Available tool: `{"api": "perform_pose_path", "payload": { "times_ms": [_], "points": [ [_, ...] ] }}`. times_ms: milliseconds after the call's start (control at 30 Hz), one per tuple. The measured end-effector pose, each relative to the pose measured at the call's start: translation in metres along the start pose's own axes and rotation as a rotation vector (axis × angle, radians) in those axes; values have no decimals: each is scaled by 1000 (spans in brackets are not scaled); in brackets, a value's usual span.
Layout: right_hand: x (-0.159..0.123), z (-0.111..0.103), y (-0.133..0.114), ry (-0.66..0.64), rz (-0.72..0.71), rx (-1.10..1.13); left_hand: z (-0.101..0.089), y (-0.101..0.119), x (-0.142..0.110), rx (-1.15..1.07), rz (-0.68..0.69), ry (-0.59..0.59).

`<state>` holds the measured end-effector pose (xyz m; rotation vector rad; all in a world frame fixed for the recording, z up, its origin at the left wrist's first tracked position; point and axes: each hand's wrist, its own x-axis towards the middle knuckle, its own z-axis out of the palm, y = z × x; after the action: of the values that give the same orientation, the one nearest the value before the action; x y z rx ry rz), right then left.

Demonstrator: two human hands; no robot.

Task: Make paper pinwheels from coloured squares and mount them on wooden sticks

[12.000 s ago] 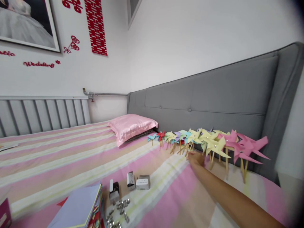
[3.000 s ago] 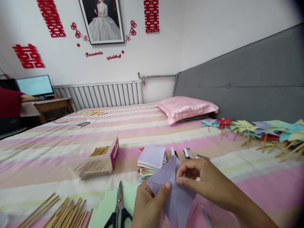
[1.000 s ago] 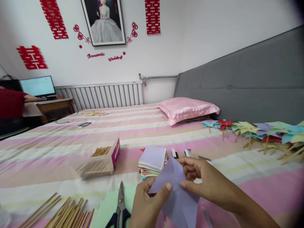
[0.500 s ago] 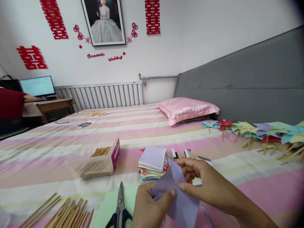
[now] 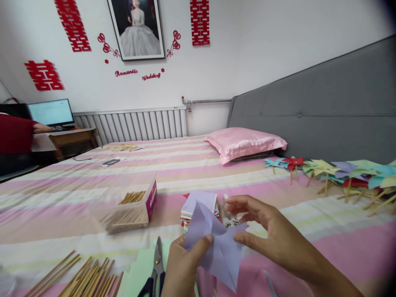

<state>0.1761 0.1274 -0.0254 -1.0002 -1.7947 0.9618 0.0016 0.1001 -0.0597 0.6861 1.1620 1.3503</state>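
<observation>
A lilac paper square, cut and partly folded into a pinwheel shape, is pinched in my left hand, with the thumb pressed near its middle. Just right of the paper is my right hand, its fingers spread and curved. Its thumb is by the paper's right point; whether it touches I cannot tell. Behind the paper sits a stack of coloured paper squares, partly covered. Small metal pins lie beyond my right fingers. Scissors rest on green paper left of my left hand.
Wooden sticks lie at the front left, behind them a clear box of more sticks. Finished pinwheels line the right side by the grey headboard. A pink pillow lies farther back. Someone in a red sleeve sits at a desk.
The lilac paper has moved left with my left hand. My right hand has come away from it and its fingers have spread, and the small pins now show.
</observation>
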Motion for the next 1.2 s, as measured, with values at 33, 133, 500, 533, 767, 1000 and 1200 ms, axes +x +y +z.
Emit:
{"api": "perform_pose_path", "payload": {
  "times_ms": [33,133,500,533,767,1000,1200],
  "points": [
    [0,-1,-1,52,-22,-21,-1,2,-1,-14,-12,18],
    [-1,-3,-5,151,-93,-61,-3,8,-4,-80,-26,53],
    [-5,7,-9,-306,-73,-75,-7,10,-5,-178,-43,6],
    [-4,8,-9,-303,-74,-58,-7,10,-6,-183,-46,5],
    [-1,10,-9,-222,-63,-26,-1,10,-8,-165,-58,-62],
    [0,17,-5,-114,-7,-29,2,6,-5,-129,17,17],
    [3,23,-4,-91,36,50,3,1,-1,-98,53,69]
  ]
}}
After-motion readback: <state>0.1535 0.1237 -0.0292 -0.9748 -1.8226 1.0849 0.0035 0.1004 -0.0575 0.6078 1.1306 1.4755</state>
